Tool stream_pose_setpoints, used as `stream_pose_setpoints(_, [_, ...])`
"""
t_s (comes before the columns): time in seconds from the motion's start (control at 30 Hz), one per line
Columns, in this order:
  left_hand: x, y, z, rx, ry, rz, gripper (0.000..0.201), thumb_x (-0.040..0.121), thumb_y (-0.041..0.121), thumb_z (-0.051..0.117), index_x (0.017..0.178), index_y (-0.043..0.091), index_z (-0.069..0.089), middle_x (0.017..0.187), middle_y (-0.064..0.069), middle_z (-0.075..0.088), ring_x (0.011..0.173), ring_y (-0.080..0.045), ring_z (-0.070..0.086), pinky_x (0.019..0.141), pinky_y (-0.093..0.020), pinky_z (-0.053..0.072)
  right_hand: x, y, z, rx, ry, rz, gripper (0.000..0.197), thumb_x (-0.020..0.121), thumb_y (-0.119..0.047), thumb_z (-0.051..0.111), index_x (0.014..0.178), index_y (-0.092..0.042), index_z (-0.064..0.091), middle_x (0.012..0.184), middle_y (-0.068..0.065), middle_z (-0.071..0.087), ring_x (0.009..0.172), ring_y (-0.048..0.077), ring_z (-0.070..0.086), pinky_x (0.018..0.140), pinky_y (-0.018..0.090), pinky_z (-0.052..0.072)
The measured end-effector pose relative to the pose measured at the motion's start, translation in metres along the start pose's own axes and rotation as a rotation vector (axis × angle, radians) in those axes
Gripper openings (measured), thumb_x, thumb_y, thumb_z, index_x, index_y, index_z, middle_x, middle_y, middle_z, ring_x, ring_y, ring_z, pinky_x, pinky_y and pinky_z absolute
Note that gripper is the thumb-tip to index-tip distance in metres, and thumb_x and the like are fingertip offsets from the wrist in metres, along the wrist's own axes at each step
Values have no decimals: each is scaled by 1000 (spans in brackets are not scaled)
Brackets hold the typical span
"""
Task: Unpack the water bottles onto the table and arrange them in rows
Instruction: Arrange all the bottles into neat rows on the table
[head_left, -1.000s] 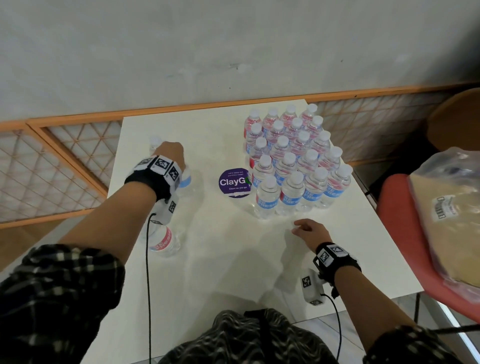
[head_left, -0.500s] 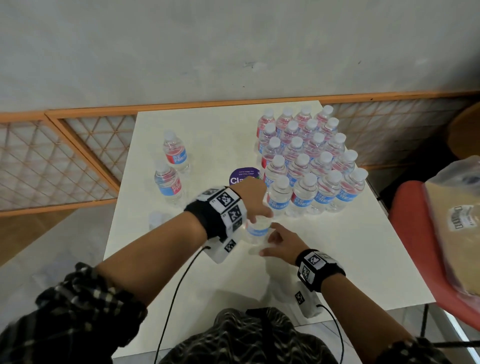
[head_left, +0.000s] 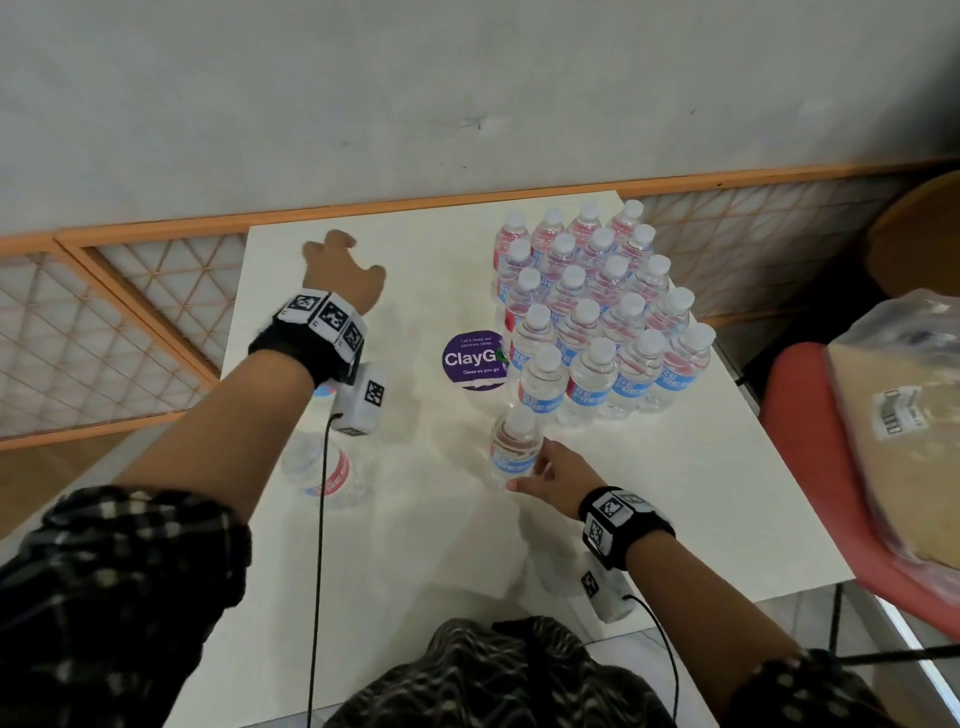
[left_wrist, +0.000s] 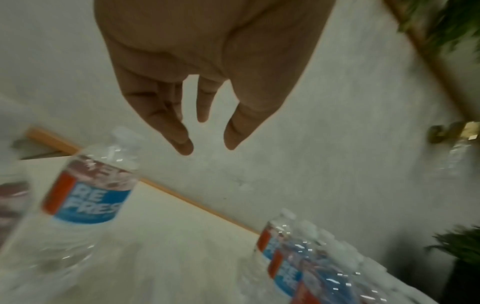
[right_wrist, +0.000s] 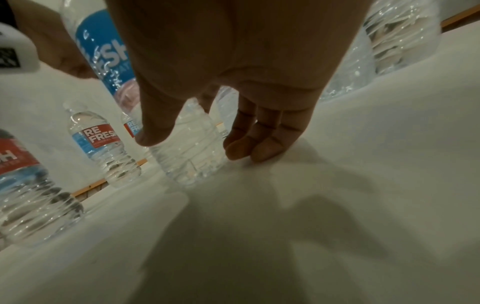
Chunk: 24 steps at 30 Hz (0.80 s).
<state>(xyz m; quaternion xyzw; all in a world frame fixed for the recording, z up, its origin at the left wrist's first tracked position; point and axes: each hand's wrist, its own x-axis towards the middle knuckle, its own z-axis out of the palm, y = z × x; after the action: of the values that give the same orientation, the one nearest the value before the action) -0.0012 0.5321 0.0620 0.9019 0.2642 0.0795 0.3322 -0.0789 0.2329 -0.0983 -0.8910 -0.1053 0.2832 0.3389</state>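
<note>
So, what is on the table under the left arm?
One water bottle shows clearly. Further back only a scrap of red and blue label shows; the left arm covers the rest.

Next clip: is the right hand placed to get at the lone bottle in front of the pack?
Likely yes. The right hand sits at the base of the bottle, thumb on one side, fingers on the other, with nothing in the way.
</note>
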Motion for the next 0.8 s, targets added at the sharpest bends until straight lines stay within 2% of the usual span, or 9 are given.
stream_pose_setpoints(0.07, [8,-14,2,35,-19,-93,61,88,23,58,142,12,31,146,-15,23,103,-38,58,78,-34,39,1,0,1,18,-11,15,55,76,-49,71,123,-29,48,102,4,60,83,17,57,75,24,47])
stream_pose_setpoints(0.17, [23,-32,5,105,-24,-155,71,87,19,56,147,14,20,150,-16,17,111,-41,54,86,-39,42,2,2,0,44,-22,15,57,76,-48,71,126,-32,48,107,7,63,93,24,61,85,33,50])
stream_pose_setpoints(0.23, [34,-38,4,151,-61,-168,71,86,16,55,148,14,21,150,-16,20,118,-40,50,92,-42,43,0,5,-2,51,-29,20,58,77,-47,71,128,-32,47,110,7,63,95,23,61,89,34,50])
stream_pose_setpoints(0.37, [48,-46,4,273,-118,-117,59,90,13,50,146,13,32,144,-18,37,123,-37,48,96,-39,43,-6,15,-11,69,-19,62,59,79,-46,70,130,-30,45,111,7,63,98,22,61,89,31,48])
stream_pose_setpoints(0.43, [50,-48,5,310,-102,-69,50,91,15,53,139,10,42,141,-19,44,124,-36,48,101,-40,41,-9,21,-17,75,-5,85,59,79,-46,69,130,-29,44,109,6,63,94,20,60,85,27,46])
stream_pose_setpoints(0.5, [49,-47,5,336,-89,-26,41,90,19,58,128,6,55,130,-21,55,118,-36,54,98,-41,44,-12,27,-22,80,11,100,58,80,-46,68,131,-29,44,101,3,61,86,16,56,79,23,42])
stream_pose_setpoints(0.6, [41,-35,5,452,-114,24,35,93,22,56,119,-1,61,122,-22,60,114,-36,55,97,-41,45,-13,34,-29,100,35,123,56,81,-45,68,129,-28,44,89,-3,53,77,11,50,69,19,39])
stream_pose_setpoints(0.7, [29,-20,7,560,-175,100,31,95,22,53,110,-3,65,119,-20,63,112,-36,57,95,-40,47,-11,41,-33,137,68,134,55,81,-44,68,128,-28,45,87,-2,52,75,12,50,69,19,42])
stream_pose_setpoints(0.8, [11,-5,14,618,-251,184,21,93,21,53,93,3,64,115,-17,65,108,-33,60,92,-38,48,-5,49,-33,178,88,134,59,80,-45,69,130,-28,44,83,-2,53,74,15,54,77,29,48])
